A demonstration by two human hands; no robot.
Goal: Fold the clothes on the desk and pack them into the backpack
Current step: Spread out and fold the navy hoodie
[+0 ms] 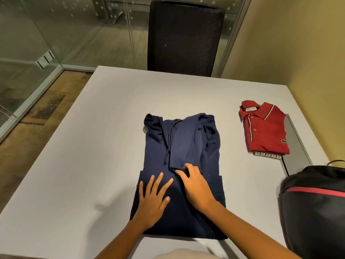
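A single wide-angle view is taken from head height at the near edge of the desk (pixel 104 139), facing forward and tilted down. The near desk surface is held close below the lens, while the chair (pixel 184 38) is framed at the far side and the backpack (pixel 315 212) is cut off at near right

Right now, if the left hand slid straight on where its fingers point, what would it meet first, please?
Most likely the drawstring end on the navy hoodie, just ahead of the left hand; the folded sleeve cuff lies close beside.
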